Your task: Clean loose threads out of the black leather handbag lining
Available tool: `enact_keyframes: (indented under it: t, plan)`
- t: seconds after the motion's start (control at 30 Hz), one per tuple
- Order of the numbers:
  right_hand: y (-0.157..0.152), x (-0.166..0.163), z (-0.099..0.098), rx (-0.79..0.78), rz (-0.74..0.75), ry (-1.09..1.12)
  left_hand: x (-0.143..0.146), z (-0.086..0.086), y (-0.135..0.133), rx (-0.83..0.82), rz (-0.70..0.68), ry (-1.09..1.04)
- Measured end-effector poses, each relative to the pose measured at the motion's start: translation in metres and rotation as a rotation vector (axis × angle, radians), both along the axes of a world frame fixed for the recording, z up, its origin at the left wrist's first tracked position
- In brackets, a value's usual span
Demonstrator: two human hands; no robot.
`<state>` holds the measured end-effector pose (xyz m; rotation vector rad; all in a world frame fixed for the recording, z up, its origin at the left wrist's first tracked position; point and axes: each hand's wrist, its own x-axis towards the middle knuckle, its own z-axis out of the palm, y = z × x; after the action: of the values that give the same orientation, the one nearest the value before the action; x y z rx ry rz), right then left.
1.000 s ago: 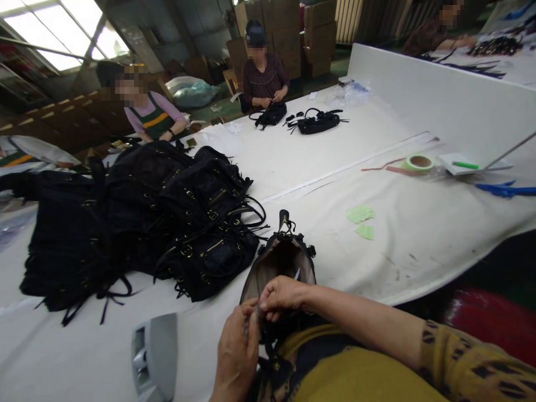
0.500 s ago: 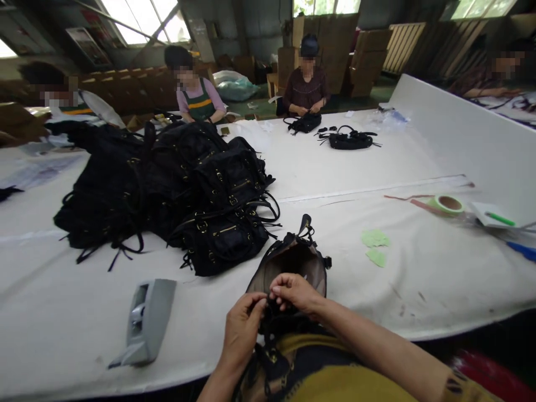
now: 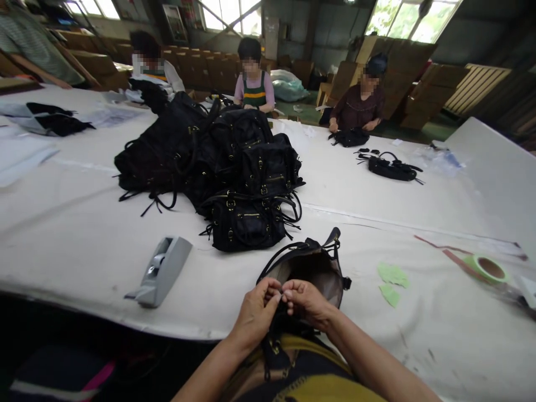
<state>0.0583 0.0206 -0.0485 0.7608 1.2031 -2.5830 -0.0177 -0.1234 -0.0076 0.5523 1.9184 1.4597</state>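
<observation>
An open black handbag (image 3: 312, 267) with a tan lining lies at the near edge of the white table (image 3: 84, 245), its mouth facing me. Both my hands meet at its near rim. My left hand (image 3: 256, 314) is closed in a pinch on the rim of the bag. My right hand (image 3: 307, 301) is closed too, fingertips touching those of the left hand, pinching the same spot. What lies between the fingertips is too small to make out. A black strap with gold hardware (image 3: 274, 349) hangs down from the bag toward my lap.
A heap of black handbags (image 3: 218, 162) fills the table's middle. A grey tape dispenser (image 3: 161, 271) sits left of my hands; green paper scraps (image 3: 391, 282) and a green tape roll (image 3: 488, 269) lie right. Three people work at the far side, near another black bag (image 3: 391, 167).
The view has swung left and the scene shifted right. My hands stay pinched together at the bag's rim, now with fingertips closer together.
</observation>
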Motion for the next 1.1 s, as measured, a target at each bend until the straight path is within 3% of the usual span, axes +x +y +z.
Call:
enact_keyframes:
  t: [0.33, 0.77, 1.1]
  plan:
    - [0.000, 0.001, 0.003, -0.017, 0.031, -0.044, 0.000, -0.005, -0.002, 0.004, -0.004, 0.005]
    - [0.002, 0.007, -0.003, 0.039, -0.016, -0.011, 0.001, 0.008, 0.000, -0.027, -0.044, 0.061]
    - [0.002, 0.006, -0.004, 0.108, 0.020, -0.022, 0.000, 0.004, 0.001, -0.036, -0.065, 0.077]
